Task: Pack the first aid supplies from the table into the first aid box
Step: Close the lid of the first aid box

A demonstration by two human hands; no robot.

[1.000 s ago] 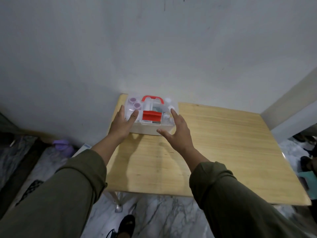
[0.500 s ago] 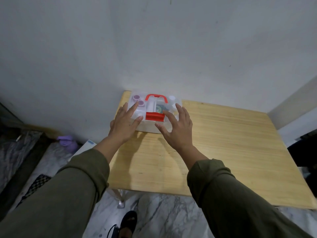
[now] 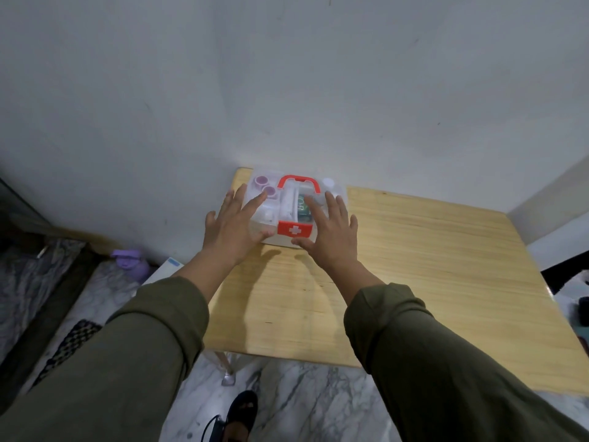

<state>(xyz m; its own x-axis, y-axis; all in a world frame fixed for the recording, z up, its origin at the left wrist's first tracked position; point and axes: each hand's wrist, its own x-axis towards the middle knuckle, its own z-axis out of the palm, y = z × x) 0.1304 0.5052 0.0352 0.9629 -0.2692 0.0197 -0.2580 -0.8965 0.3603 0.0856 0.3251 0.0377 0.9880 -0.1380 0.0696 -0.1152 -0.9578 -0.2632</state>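
Grey wall, wooden desk [image 3: 414, 266]: first aid box [image 3: 287, 215] sat at desk's far-left corner, lid down, both hands flat on it.

Box's long axis ran L-R along the wall; left hand [image 3: 234, 226] and right hand [image 3: 330, 232] lay splayed open, gripping nothing, either side of red latch [image 3: 294, 230], equally near. Inside thru clear lid: purple caps [image 3: 266, 186], a white tube, a green pack. No loose supplies seen on desk.

Your light's dim and cool; bright glare on the first aid box [image 3: 288, 212], hand shadows just beneath it on the table [image 3: 430, 266]; wide-angle warp outward.
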